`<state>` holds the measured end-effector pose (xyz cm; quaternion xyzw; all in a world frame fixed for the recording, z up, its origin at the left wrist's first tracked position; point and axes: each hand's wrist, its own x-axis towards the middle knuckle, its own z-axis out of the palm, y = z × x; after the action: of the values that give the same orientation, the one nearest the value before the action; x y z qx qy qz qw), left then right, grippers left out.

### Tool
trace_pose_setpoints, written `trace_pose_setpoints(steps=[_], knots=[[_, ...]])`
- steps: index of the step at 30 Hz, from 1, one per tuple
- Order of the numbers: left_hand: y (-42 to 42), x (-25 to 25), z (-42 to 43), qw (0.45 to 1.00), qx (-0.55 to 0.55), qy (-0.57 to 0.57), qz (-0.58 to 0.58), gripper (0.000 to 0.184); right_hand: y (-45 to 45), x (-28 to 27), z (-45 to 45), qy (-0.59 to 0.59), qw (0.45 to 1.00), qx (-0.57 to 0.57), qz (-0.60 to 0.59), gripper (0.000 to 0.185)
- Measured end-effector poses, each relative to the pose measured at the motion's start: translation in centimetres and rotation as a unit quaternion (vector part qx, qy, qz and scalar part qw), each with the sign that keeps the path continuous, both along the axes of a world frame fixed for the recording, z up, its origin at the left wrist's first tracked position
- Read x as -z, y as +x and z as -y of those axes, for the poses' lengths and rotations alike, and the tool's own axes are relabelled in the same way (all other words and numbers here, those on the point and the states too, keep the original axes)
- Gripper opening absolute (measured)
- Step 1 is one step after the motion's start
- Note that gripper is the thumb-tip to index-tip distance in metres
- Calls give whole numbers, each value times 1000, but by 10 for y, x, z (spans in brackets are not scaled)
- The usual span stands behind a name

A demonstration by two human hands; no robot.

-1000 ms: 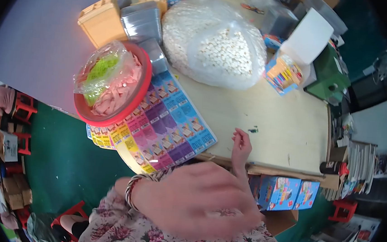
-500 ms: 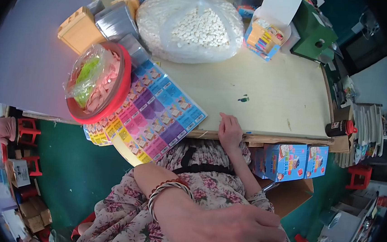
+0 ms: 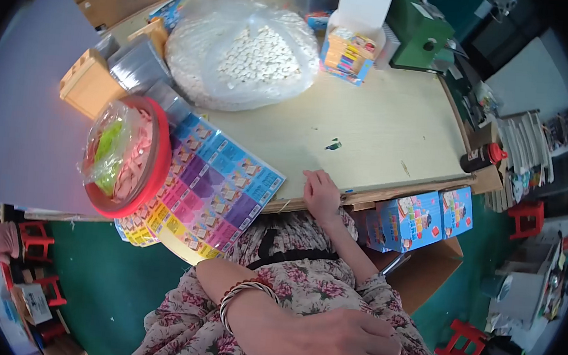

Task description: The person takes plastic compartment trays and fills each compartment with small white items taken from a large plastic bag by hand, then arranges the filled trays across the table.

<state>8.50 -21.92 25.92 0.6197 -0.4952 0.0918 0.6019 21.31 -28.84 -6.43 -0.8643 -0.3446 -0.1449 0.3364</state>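
Observation:
My left hand, with a braided bracelet at its wrist, is low in front of my floral dress, back of the hand up. Its fingers are loosely bent, slightly apart, and nothing shows in them. Resting at the front edge of the table is my right hand, relaxed and open with no object visible in it. The nearest thing to its left is a colourful printed sheet. A red bowl sits partly over that sheet, holding pink pieces and a clear bag with green ones.
A large clear bag of small white pieces lies at the back. Beside it stands an open display box. Tan containers are at left, a dark bottle at right. Blue boxes sit below the table edge.
The view has shifted, so the tabletop items sit further left. My left hand has moved lower over the dress since the first frame. My right hand stays at the table's edge.

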Motion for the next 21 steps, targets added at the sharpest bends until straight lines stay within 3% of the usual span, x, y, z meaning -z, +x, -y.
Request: trace_pose_setpoints(steps=[9,11,12,13,14,15,17,18,20,21], knots=[[13,5,18,997,72,-15,4,22,-1,2,5,-4,1000,-5,-28,23],[23,15,22,998,18,-29,50,21,2,4,5,-7,1000,11,-27,22],[31,23,22,998,43,-36,41,21,0,4,6,-8,1000,7,-23,21],[41,36,21,999,44,1,8,15,-1,4,7,-29,999,8,-33,21],[49,50,19,998,41,41,-21,29,0,4,7,-49,998,4,-41,20],[57,66,14,993,-9,109,-54,30,1,5,5,-51,998,17,-40,20],[76,116,0,962,-142,209,-100,32,5,11,9,45,995,-36,-76,21],[84,146,-10,936,-225,241,-123,34,4,6,20,39,996,-30,-75,21],[87,193,-42,832,-366,381,-166,46,4,-22,36,182,957,-34,-224,24],[79,221,-60,767,-407,461,-182,54,2,-37,48,213,953,-6,-217,28]])
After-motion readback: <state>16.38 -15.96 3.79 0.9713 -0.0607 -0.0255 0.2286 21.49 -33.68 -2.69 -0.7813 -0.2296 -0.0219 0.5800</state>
